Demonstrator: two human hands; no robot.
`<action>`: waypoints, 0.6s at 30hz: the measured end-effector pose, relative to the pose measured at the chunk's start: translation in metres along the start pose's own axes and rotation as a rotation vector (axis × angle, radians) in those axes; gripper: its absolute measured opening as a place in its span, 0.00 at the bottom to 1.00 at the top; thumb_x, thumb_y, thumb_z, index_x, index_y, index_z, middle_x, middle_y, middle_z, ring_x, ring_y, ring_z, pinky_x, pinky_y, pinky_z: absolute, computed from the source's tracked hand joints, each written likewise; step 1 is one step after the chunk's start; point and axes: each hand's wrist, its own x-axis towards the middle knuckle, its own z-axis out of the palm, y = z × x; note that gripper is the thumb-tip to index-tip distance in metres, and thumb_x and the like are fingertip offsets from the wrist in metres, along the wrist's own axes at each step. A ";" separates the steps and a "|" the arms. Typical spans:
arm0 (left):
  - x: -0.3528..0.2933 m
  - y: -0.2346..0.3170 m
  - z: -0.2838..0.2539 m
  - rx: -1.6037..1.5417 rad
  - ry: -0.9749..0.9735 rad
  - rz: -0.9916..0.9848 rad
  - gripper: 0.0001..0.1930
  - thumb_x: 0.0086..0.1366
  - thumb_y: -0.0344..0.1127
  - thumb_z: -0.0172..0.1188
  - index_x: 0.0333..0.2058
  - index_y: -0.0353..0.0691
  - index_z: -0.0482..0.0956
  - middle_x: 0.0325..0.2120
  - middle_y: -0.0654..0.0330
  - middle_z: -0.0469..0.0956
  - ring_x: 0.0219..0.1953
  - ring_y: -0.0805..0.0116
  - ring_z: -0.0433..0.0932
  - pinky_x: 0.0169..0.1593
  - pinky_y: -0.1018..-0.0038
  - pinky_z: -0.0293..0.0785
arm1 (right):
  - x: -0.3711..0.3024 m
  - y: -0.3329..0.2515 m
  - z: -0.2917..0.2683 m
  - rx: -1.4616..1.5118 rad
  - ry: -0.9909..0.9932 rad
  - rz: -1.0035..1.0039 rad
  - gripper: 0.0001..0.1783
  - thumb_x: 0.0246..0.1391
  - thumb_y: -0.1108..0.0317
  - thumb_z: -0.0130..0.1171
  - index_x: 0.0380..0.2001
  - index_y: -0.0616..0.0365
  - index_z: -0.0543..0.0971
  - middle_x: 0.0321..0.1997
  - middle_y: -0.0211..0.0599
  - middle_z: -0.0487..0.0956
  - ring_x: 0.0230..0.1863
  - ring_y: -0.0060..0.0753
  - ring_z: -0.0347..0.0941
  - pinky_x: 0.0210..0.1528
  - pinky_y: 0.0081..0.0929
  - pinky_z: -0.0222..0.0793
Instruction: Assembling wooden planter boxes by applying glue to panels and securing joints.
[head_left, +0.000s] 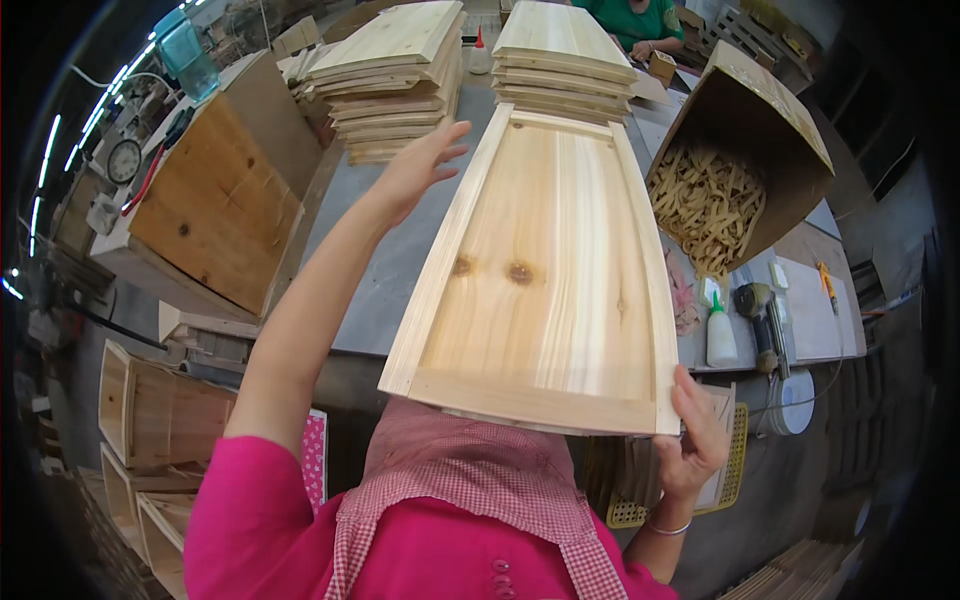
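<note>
A framed wooden panel (560, 290), wider at its near end and with two dark knots, lies face up in front of my waist. Its near end sticks out past the table edge. My right hand (695, 435) grips the near right corner, thumb and fingers at the edge. Beside the panel's far left side, my left hand (425, 168) is in the air with fingers apart, holding nothing. Beyond it rises a stack of wooden panels (395, 95) at the left, and a second stack (560, 60) stands just past the far end of the framed panel.
A tipped cardboard box (770, 110) spills thin wood strips (710, 200) at the right. Near it are a white glue bottle (720, 335) and a power tool (757, 320). Wooden boxes (165, 410) stand low at the left. A co-worker in green (640, 22) sits across the table.
</note>
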 end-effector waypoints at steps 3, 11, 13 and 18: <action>0.087 -0.030 0.006 -0.064 0.106 -0.165 0.36 0.75 0.61 0.38 0.67 0.35 0.63 0.67 0.54 0.64 0.67 0.62 0.63 0.68 0.62 0.58 | 0.000 -0.001 0.000 0.000 -0.027 0.016 0.29 0.51 0.55 0.70 0.49 0.68 0.81 0.53 0.60 0.80 0.53 0.55 0.78 0.56 0.41 0.71; 0.082 -0.031 0.010 0.127 -0.064 -0.141 0.35 0.71 0.66 0.45 0.64 0.44 0.69 0.64 0.59 0.67 0.63 0.59 0.65 0.62 0.56 0.61 | 0.007 0.005 -0.010 0.065 0.005 0.073 0.32 0.58 0.46 0.60 0.50 0.69 0.80 0.50 0.58 0.81 0.49 0.52 0.80 0.53 0.39 0.75; 0.048 -0.032 -0.007 0.050 -0.032 -0.227 0.33 0.71 0.61 0.50 0.64 0.43 0.70 0.63 0.59 0.69 0.63 0.61 0.66 0.61 0.59 0.63 | 0.028 0.023 -0.005 0.065 0.048 0.191 0.29 0.64 0.53 0.48 0.53 0.71 0.77 0.51 0.54 0.80 0.44 0.44 0.81 0.48 0.34 0.76; -0.009 -0.008 0.024 -0.155 -0.043 -0.373 0.29 0.73 0.52 0.51 0.65 0.40 0.68 0.63 0.57 0.68 0.61 0.67 0.68 0.59 0.70 0.66 | 0.089 0.100 0.032 0.224 0.022 0.345 0.27 0.66 0.66 0.46 0.64 0.71 0.67 0.60 0.50 0.76 0.58 0.41 0.75 0.61 0.32 0.68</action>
